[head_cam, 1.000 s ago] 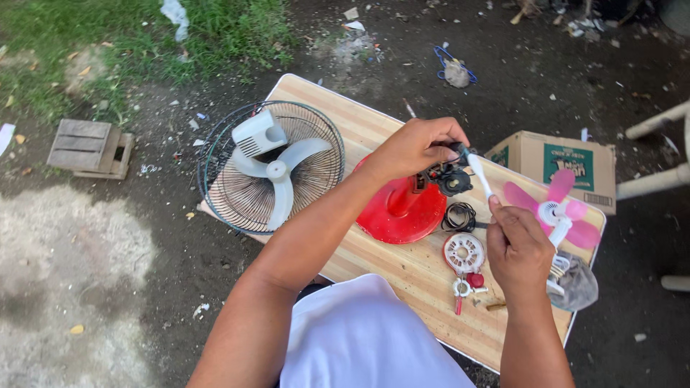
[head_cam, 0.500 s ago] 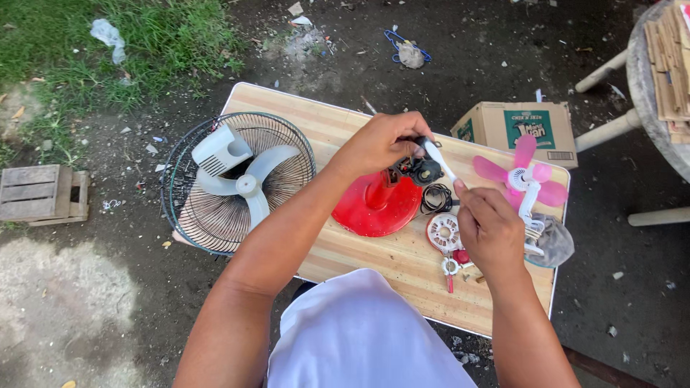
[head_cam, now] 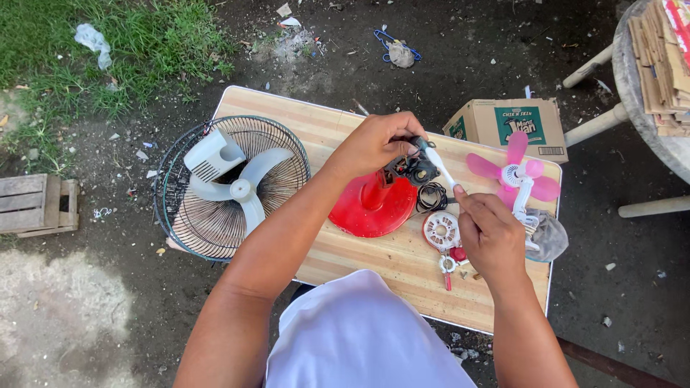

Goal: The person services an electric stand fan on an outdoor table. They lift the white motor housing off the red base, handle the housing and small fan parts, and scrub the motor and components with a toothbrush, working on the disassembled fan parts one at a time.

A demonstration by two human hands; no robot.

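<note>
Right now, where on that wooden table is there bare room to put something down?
The table is bare along its far edge, between the fan guard and the cardboard box. A near strip below the red base is also free. The right end is crowded: pink fan, white round part, black cord, small pieces, and both hands working there.

fans: 2 [head_cam: 231, 188] [head_cam: 514, 174] | cardboard box: 1 [head_cam: 507, 124] | wooden crate: 1 [head_cam: 37, 204]
</note>
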